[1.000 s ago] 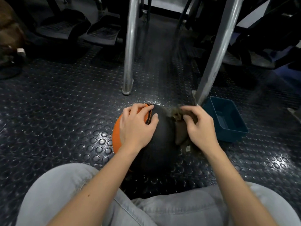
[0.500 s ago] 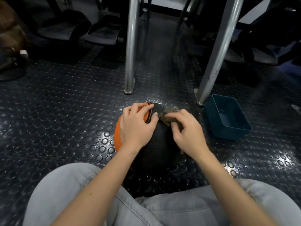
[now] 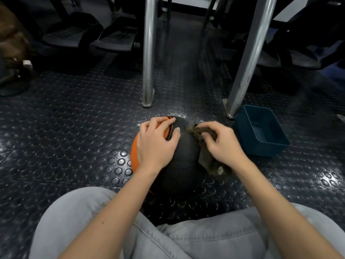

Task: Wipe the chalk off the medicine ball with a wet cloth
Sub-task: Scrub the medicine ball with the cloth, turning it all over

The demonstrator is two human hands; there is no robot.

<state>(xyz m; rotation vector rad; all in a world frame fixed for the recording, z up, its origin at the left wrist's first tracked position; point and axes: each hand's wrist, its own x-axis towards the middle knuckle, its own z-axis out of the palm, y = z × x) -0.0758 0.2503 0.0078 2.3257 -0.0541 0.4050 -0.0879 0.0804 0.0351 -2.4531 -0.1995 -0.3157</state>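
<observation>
Since half a second ago the right grip (image 3: pixel 222 144) has slid from the top of the medicine ball (image 3: pixel 184 156) toward its right flank, fingers curled and bunching the brown cloth (image 3: pixel 206 161) against it, while the left grip (image 3: pixel 155 144) stays spread flat on the ball, which sits on the studded floor (image 3: pixel 74 137).

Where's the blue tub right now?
In the head view, the blue tub sits on the floor right of the ball, just past the right hand, beside the foot of the slanted metal leg.
</observation>
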